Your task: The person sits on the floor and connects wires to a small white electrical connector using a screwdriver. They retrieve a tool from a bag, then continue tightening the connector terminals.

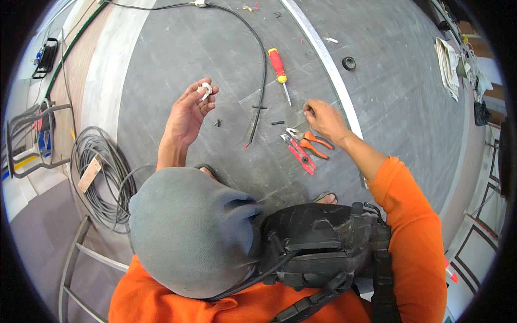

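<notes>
A small white fitting [206, 90], perhaps part of a plug, is pinched between the thumb and fingers of my left hand [189, 107]. My right hand [326, 119] hovers over the floor with its fingers curled together; whatever they may hold is hidden. Just below it lie pliers with orange handles [312, 144] and a red hand tool [298, 155]. Between my hands a black cable [263, 81] runs toward me, its end showing a bit of red. Beside the cable rests a red and yellow screwdriver [277, 67]. A short black piece [278, 123] and small metal bits [217, 123] are nearby.
On the left sit a coil of grey cable [102, 185] and a metal frame [37, 137]. A white strip [326, 56] crosses the floor at right, with a black tape roll [349, 63] beyond. My black bag [323, 242] and grey-clad knee [188, 231] fill the near side.
</notes>
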Motion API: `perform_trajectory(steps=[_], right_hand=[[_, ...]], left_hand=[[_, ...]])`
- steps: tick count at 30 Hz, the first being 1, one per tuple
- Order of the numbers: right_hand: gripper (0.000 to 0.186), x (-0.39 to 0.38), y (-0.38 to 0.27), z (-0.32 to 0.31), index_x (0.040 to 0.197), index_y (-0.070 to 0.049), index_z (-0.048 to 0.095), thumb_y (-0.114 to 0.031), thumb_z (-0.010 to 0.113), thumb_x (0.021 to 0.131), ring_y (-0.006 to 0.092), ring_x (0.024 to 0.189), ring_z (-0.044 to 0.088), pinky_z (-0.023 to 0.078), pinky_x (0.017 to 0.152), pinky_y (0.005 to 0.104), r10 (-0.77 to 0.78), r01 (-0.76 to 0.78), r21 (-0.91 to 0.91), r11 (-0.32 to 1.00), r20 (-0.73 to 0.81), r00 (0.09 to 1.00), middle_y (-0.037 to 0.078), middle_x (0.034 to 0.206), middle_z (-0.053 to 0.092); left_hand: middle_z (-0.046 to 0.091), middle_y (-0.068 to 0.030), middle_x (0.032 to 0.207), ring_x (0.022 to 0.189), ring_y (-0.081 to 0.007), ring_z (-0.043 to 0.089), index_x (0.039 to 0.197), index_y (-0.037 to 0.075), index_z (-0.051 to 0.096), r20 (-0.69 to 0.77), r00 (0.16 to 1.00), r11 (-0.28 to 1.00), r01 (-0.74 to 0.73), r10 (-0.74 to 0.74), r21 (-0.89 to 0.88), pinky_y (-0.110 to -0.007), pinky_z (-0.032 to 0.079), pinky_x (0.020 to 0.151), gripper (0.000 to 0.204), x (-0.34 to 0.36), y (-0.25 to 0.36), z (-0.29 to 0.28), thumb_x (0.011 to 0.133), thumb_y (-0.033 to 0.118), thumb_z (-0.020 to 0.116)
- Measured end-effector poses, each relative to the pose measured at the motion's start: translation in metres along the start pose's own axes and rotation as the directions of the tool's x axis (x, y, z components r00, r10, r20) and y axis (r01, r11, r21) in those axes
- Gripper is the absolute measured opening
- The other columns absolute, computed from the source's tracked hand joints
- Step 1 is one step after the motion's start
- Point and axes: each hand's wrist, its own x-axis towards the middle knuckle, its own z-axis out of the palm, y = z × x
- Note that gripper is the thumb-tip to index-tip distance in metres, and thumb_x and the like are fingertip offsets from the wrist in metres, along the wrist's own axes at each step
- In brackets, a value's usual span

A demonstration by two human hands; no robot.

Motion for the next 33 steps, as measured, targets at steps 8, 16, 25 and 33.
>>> perform_trajectory(steps=[8,16,25,33], right_hand=[[0.032,0.085,-0.023,0.017,0.121,-0.005,0.063,-0.023,0.067,0.095,0.0416,0.106,0.069,0.055,0.089,0.0504,-0.015,0.051,0.12,0.991,-0.285,0.958,0.021,0.113,0.07],[0.057,0.162,-0.038,0.028,0.137,-0.001,0.05,-0.026,0.073,0.091,0.0426,0.108,0.069,0.054,0.095,0.0538,0.228,-0.24,-0.029,0.97,-0.216,0.949,0.021,0.122,0.066],[0.063,0.068,-0.18,-0.146,0.152,-0.003,0.033,-0.012,0.064,0.098,0.0204,0.089,0.07,0.061,0.069,0.0329,-0.197,0.331,0.685,0.649,-0.269,0.943,0.018,0.106,0.065],[0.062,0.032,-0.165,-0.121,0.153,-0.005,0.03,-0.007,0.062,0.1,0.0204,0.089,0.07,0.062,0.072,0.0337,-0.11,0.261,0.769,0.584,-0.243,0.964,0.016,0.106,0.064]], left_hand=[[0.066,-0.0099,0.127,0.112,-0.0172,0.064,0.144,-0.002,0.058,0.072,0.997,0.964,-0.019,-0.001,0.267,-0.035,0.051,0.103,0.059,-0.015,0.003,0.017,0.09,0.011,0.079],[0.068,-0.0057,0.126,0.111,-0.0162,0.065,0.135,0.003,0.066,0.174,0.981,0.93,0.011,-0.081,0.368,-0.036,0.049,0.104,0.054,-0.039,0.047,0.028,0.086,0.017,0.084],[0.069,-0.0043,0.128,0.107,-0.0127,0.064,0.135,0.004,0.066,0.262,0.95,0.96,0.1,-0.17,0.262,-0.031,0.049,0.103,0.058,-0.057,0.027,0.023,0.082,0.016,0.087],[0.072,-0.0064,0.126,0.11,-0.0155,0.066,0.134,-0.001,0.066,0.353,0.868,0.918,0.241,-0.35,0.316,-0.031,0.048,0.104,0.056,-0.054,0.01,0.036,0.083,0.01,0.085]])
